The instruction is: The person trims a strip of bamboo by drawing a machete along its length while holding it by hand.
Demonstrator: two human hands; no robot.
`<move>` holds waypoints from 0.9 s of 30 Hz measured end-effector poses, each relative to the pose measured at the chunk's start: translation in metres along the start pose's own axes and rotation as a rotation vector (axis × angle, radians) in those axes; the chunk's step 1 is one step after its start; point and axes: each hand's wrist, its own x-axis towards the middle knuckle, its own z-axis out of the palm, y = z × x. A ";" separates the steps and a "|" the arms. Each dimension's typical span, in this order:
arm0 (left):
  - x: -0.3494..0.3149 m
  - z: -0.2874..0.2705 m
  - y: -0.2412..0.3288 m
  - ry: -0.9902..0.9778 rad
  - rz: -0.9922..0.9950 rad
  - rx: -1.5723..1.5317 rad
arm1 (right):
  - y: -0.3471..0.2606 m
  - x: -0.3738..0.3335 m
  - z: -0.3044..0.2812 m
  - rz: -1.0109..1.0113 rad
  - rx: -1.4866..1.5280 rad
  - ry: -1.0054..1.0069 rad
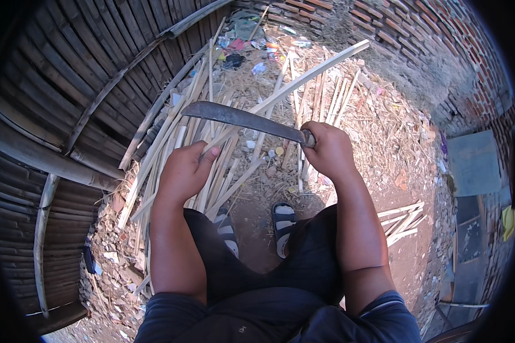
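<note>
My right hand (329, 150) is closed round the handle of a machete (234, 118). Its dark, wide blade points left, with the rounded tip above my left hand (183, 170). That hand is closed on a long pale strip of split bamboo or wood (317, 72), which slants away to the far right. The blade crosses the strip a little beyond my left fingers; I cannot tell if it touches or bites into it. Under both hands lie several more strips (166, 140) of the same pale sort, loosely piled on the ground.
A bamboo-slat wall (68, 74) curves along the left, and a brick wall (406, 34) bounds the far right. Dry shavings (389, 123) cover the ground ahead. Cut sticks (403, 220) lie by my right forearm. Scraps of litter (257, 48) sit at the back. My sandalled feet (283, 228) are below.
</note>
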 end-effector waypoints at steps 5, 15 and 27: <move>0.000 0.000 -0.002 -0.007 0.006 -0.021 | -0.004 0.004 -0.007 -0.017 -0.022 0.066; -0.001 0.000 0.002 -0.010 0.004 -0.057 | -0.018 0.000 -0.001 -0.140 0.012 0.113; -0.001 0.002 0.008 -0.042 -0.012 -0.031 | -0.005 -0.001 -0.004 0.000 0.036 0.113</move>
